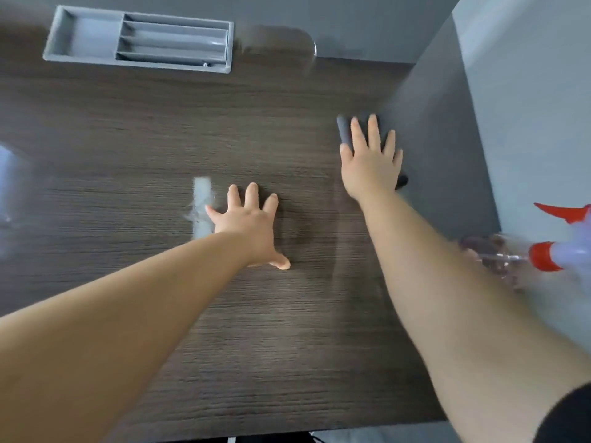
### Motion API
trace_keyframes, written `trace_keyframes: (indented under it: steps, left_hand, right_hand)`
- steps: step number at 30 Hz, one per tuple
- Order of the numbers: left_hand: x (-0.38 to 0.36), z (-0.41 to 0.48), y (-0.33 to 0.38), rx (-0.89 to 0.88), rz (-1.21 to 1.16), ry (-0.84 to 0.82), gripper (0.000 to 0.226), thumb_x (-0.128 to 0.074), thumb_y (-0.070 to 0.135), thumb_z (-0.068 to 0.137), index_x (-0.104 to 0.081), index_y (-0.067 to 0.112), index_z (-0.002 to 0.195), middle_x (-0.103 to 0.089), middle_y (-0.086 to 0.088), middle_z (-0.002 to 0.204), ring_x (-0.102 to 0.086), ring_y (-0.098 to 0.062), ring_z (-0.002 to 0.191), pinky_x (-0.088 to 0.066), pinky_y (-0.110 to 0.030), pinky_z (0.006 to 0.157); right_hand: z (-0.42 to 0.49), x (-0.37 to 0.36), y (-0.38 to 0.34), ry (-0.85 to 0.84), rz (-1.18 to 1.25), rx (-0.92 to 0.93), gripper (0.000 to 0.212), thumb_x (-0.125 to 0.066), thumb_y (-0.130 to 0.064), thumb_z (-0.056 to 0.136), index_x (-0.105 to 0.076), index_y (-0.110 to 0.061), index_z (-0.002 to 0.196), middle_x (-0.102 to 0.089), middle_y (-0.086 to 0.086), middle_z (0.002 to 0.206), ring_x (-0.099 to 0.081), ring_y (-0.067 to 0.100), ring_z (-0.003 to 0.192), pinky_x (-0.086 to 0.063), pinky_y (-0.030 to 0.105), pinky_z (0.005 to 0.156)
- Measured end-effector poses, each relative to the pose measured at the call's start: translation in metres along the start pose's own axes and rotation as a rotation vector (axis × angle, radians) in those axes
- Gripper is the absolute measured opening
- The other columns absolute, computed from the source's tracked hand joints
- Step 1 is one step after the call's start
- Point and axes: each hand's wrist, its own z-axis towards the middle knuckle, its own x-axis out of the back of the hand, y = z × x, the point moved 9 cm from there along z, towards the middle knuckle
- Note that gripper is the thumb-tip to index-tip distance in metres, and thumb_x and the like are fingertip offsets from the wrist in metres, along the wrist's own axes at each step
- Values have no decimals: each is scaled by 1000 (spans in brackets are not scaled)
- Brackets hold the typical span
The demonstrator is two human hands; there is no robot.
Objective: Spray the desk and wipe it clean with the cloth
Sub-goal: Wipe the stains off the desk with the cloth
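R hand [371,161] flat, pressing grey cloth [344,131]; L hand [252,225] spread on bench [160,139], holding nothing. Risk: R forearm [431,257] knocks spray bottle [550,257].

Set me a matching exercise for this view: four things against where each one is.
Things
1. dark grey wiping cloth
2. clear spray bottle with red trigger
3. grey plastic divided tray
4. pale strip

Places
A. far left of the dark wood-grain desk
B. under the right hand
C. right edge of view, beside the right forearm
D. beside the left hand

Pairs: 1-B, 2-C, 3-A, 4-D
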Motion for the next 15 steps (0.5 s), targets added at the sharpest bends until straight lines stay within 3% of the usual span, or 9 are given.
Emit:
trace_keyframes:
  steps: [6, 12, 15]
  left_hand:
    - [1, 2, 1, -4, -27, -1, 122, -72, 67, 60, 1, 27, 149, 10, -7, 156, 12, -37, 142, -12, -69, 107]
    - [1, 2, -1, -7, -24, 25, 120, -72, 68, 59, -3, 29, 148, 7, -6, 156, 8, -36, 143, -14, -68, 107]
    - [2, 0, 0, -16, -29, 53, 119, -73, 67, 57, -7, 28, 148, 3, -6, 155, 6, -36, 143, -15, -68, 107]
  right_hand:
    - [-120, -29, -10, 98, -49, 89, 52, -26, -43, 100, -21, -31, 150, -16, 2, 159, -15, 39, 143, -16, 55, 114]
    - [1, 0, -3, 18, -27, 87, 51, -20, -45, 102, -6, -37, 151, 4, -7, 160, 1, 32, 146, -4, 51, 117]
    - [9, 1, 17, -3, -25, 20, 52, -19, -46, 102, -4, -37, 151, 7, -8, 160, 3, 31, 146, -3, 50, 118]
